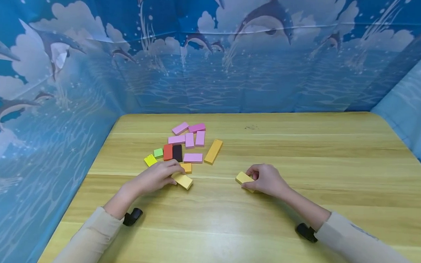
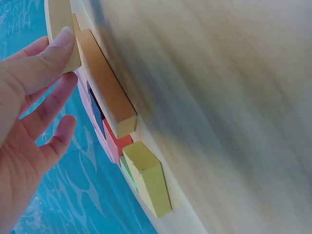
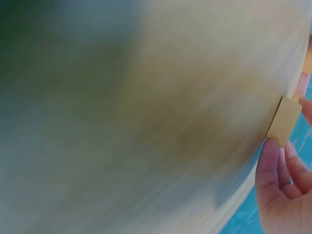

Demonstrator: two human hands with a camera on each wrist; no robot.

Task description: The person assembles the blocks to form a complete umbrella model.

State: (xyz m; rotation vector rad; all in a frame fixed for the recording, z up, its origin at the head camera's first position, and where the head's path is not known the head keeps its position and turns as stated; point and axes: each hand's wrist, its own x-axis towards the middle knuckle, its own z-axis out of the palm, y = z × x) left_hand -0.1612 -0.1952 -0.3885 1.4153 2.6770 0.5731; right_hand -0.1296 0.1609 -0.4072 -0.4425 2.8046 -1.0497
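My left hand [image 1: 157,177] pinches a pale yellow block [image 1: 183,181] between thumb and fingers, just in front of a cluster of coloured blocks. In the left wrist view, the thumb lies across the face of this pale yellow block [image 2: 59,22], above the wood. To the right, across a stretch of table, my right hand [image 1: 268,181] grips a second pale yellow block [image 1: 242,178] by its sides. The right wrist view has that second block [image 3: 284,122] at its right edge, low at the table surface. Whether it touches the table I cannot tell.
Behind the left hand lie several pink blocks [image 1: 193,158], a red block [image 1: 168,152], a black block [image 1: 177,152], a green block [image 1: 158,153], a bright yellow block [image 1: 150,160], a short orange block [image 1: 186,168] and a long orange block [image 1: 213,151]. A dolphin-print curtain [image 1: 212,89] borders the wooden table [image 1: 335,151].
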